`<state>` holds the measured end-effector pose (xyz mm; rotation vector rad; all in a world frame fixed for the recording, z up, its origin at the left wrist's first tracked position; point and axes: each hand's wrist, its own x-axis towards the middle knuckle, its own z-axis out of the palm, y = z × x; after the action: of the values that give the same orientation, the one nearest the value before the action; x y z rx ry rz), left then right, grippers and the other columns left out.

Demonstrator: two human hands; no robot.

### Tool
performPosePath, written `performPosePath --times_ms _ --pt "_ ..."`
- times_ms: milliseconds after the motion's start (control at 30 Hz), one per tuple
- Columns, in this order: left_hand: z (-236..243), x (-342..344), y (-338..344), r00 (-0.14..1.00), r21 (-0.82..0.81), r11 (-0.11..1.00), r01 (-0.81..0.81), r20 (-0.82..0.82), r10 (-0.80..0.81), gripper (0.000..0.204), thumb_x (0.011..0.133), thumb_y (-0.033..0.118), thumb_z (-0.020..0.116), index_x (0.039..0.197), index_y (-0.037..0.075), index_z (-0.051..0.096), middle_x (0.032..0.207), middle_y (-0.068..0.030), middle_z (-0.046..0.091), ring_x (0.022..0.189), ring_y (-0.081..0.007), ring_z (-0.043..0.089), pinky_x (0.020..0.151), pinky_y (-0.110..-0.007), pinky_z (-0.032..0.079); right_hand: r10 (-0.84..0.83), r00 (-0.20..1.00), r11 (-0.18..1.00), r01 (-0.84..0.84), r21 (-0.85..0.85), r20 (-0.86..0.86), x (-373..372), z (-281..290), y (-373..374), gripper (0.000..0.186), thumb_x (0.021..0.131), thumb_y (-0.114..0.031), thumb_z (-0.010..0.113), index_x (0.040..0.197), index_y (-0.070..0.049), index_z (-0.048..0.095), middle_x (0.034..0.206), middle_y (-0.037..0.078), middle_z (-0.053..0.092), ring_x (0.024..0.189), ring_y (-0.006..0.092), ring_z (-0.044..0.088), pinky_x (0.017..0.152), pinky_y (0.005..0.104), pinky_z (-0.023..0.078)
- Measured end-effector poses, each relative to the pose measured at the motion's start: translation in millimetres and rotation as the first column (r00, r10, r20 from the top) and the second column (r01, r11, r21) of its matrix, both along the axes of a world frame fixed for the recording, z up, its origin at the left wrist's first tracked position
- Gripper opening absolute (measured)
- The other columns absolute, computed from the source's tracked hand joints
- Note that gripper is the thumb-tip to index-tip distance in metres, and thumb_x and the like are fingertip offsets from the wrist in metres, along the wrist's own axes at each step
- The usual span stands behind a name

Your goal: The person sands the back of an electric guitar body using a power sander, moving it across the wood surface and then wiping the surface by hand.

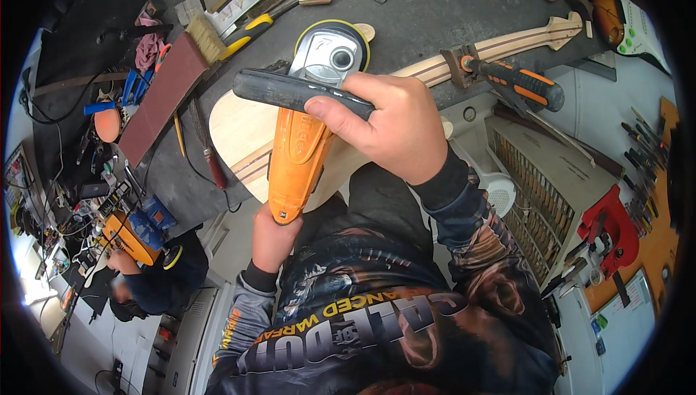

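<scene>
An orange disc sander (299,159) with a silver head and a round yellow-edged pad lies across the pale wooden guitar body (239,121). My right hand (397,132) is closed around its black side handle, thumb along the near side. At the rear end of the orange housing is my left hand (274,241), wrapped from below, its fingers mostly hidden by the tool. The pad covers the far part of the body; whether it touches the wood cannot be seen. The striped neck (500,43) runs right, held by a clamp with a black-and-orange handle (523,85).
Left on the dark workbench (196,199) lie a brown sanding sheet (163,101), a brush (206,38) and a yellow-handled tool (248,35). A red-handled file (215,169) is nearby. A co-worker (163,279) is at the lower left. A red clamp (612,228) hangs right.
</scene>
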<state>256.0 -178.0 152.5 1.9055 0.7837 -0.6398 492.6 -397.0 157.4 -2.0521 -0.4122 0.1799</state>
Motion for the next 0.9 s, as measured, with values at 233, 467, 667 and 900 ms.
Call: performPosePath --times_ms 233,467,667,900 --pt "1.0 -13.5 3.6 0.999 -0.026 0.999 -0.046 0.005 0.046 0.027 0.091 0.007 0.080 0.115 -0.004 0.078 0.103 -0.0157 0.085 0.095 -0.0270 0.082 0.085 -0.038 0.061 0.033 0.999 0.999 -0.033 0.013 -0.015 -5.7 2.6 8.9 0.063 0.095 -0.059 0.085 0.067 -0.005 0.067 0.060 0.019 0.062 0.058 0.0424 0.066 0.054 0.0490 0.052" --pt "-2.7 2.9 -5.7 1.000 -0.013 1.000 -0.019 0.011 0.019 0.028 0.090 0.006 0.079 0.116 -0.005 0.078 0.104 -0.0167 0.085 0.097 -0.0273 0.083 0.087 -0.038 0.061 0.007 1.000 1.000 -0.007 0.010 -0.002 6.6 4.2 -5.4 0.063 0.095 -0.057 0.086 0.067 -0.005 0.066 0.061 0.019 0.062 0.059 0.0434 0.066 0.054 0.0495 0.051" --pt "-1.5 3.9 -6.8 1.000 -0.017 1.000 -0.004 0.022 0.004 0.028 0.090 0.006 0.079 0.116 -0.005 0.078 0.102 -0.0169 0.084 0.096 -0.0269 0.083 0.086 -0.038 0.061 -0.013 1.000 1.000 0.014 0.020 -0.024 7.1 1.4 -6.6 0.062 0.095 -0.056 0.086 0.067 -0.005 0.066 0.060 0.019 0.061 0.059 0.0440 0.066 0.054 0.0499 0.051" --pt "-0.6 -0.3 -3.1 0.999 -0.024 0.999 -0.038 -0.021 0.038 0.027 0.090 0.006 0.079 0.115 -0.005 0.078 0.101 -0.0159 0.085 0.095 -0.0265 0.082 0.086 -0.038 0.061 0.012 0.999 1.000 -0.011 0.013 -0.031 6.6 4.9 -1.1 0.061 0.096 -0.056 0.086 0.068 -0.004 0.067 0.060 0.019 0.062 0.058 0.0435 0.066 0.055 0.0497 0.052"
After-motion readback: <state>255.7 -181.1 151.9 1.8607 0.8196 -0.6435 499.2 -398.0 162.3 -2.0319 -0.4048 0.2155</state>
